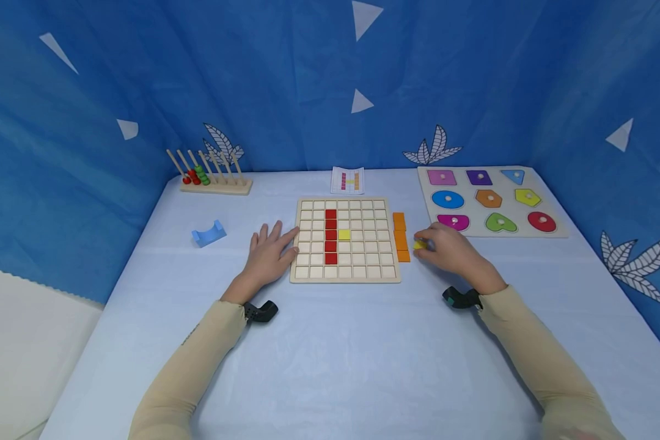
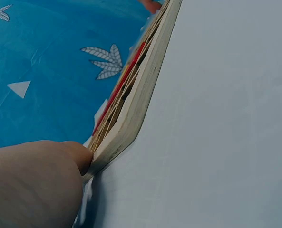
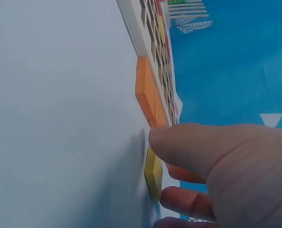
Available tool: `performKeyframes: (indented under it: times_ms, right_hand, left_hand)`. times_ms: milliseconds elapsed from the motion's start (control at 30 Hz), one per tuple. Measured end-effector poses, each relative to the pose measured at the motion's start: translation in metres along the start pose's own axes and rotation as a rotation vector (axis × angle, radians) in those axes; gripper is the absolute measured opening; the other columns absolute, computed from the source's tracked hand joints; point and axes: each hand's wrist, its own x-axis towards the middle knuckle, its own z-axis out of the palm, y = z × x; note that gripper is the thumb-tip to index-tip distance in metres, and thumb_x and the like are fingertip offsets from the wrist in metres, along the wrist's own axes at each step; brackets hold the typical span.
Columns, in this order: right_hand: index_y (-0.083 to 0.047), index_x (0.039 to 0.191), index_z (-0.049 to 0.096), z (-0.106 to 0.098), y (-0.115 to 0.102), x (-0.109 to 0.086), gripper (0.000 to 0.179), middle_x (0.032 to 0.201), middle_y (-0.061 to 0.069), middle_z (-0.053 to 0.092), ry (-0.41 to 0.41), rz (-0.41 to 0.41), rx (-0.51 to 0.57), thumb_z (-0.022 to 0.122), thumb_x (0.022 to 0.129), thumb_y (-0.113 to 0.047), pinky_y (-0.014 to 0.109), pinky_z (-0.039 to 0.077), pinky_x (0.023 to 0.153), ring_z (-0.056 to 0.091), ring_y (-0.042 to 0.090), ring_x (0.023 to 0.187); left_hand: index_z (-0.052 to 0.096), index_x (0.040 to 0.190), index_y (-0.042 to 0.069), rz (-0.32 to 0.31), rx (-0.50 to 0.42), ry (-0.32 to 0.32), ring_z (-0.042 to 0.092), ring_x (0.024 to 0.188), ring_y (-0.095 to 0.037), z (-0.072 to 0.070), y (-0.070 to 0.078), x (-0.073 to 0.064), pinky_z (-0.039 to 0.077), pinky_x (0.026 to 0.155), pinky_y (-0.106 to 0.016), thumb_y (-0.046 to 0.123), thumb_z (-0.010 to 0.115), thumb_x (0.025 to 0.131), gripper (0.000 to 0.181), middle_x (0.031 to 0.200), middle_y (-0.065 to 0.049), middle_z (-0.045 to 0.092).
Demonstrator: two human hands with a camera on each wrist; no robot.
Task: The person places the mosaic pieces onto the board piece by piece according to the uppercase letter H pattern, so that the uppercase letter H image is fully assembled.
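A wooden grid board (image 1: 363, 278) lies flat in the middle of the table. A column of several red tiles (image 1: 330, 235) fills part of it, with one yellow tile (image 1: 344, 234) beside their middle. My left hand (image 1: 268, 253) rests with spread fingers at the board's left edge, its thumb against the corner (image 2: 97, 164) in the left wrist view. To the right of the board, my right hand (image 1: 451, 247) has thumb and fingers round a loose yellow tile (image 3: 153, 173) low over the table. Between board and hand stands a column of orange tiles (image 1: 400, 235).
A card with a printed grid pattern (image 1: 348, 181) lies behind the board. At the back right is a knobbed shape puzzle (image 1: 467, 230). A pegged bead counter (image 1: 214, 188) stands at the back left, with a blue curved block (image 1: 209, 234) in front of it.
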Motion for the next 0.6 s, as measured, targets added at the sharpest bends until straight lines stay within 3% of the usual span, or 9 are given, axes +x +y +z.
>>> performKeyframes:
  times_ms: [600]
  right_hand:
    - [0.002, 0.124, 0.071, 0.0041, 0.003, -0.0031, 0.039, 0.105, 0.015, 0.067, 0.003, 0.04, 0.031, 0.077, 0.091, -0.017, 0.042, 0.059, 0.087, 0.061, 0.027, 0.097]
  left_hand:
    - [0.038, 0.159, 0.021, 0.003, -0.008, -0.012, 0.001, 0.157, -0.051, -0.0031, 0.0004, -0.0022, 0.0, 0.124, -0.069, 0.039, 0.044, 0.105, 0.057, 0.17, -0.023, 0.015]
